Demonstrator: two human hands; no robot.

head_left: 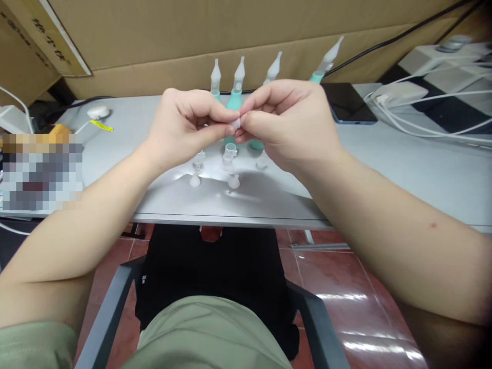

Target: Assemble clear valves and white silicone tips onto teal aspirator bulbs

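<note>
L hand (188, 123) + R hand (290, 120) pinching small white piece (236, 123) betw. fingertips, above tabletop (165, 197), nearer back edge than front. Piece's long axis unclear, mostly covered. Both wrists bent inward, forearms angling in from front corners.

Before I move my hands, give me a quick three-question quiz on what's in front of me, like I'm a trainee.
1. True or false: the dark phone lies to the left of the green bottles.
2. What do the left hand and right hand pinch between them? A) a coin B) a small white piece C) a pen
3. Fill in the number: ___ white pointed tips rise above the bottles in view.

Key: 1 false; 2 B; 3 four.
</note>
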